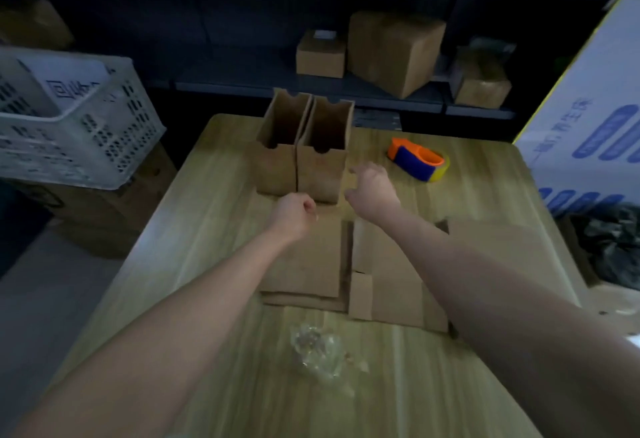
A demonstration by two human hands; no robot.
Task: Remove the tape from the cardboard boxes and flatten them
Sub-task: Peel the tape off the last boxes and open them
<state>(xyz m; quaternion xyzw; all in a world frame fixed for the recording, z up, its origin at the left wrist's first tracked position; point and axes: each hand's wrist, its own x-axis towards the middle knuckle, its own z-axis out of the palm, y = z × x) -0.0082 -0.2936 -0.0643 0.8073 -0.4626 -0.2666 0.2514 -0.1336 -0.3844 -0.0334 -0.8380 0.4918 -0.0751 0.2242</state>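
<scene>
Here, both arms are reaching forward over the wooden table point(194, 257). The left hand point(294, 212) is curled into a loose fist and is holding nothing that I can see; it is hovering just in front of the two open boxes. The right hand point(372, 186) is spread, fingers apart, and it is sitting just beside the right open box point(323, 160) — whether it is touching the cardboard I cannot tell, because the picture is blurred there. The left open box point(280, 150) is standing upright against the right one, both with the top open, at the far middle of the table. Nearer to the person, the flattened boxes point(346, 264) are lying in a low pile under the forearms. A crumpled ball of clear tape point(318, 351) is lying on the table in front of this pile. The orange and blue tape dispenser point(419, 160) is resting to the right of the boxes, well apart from both hands.
</scene>
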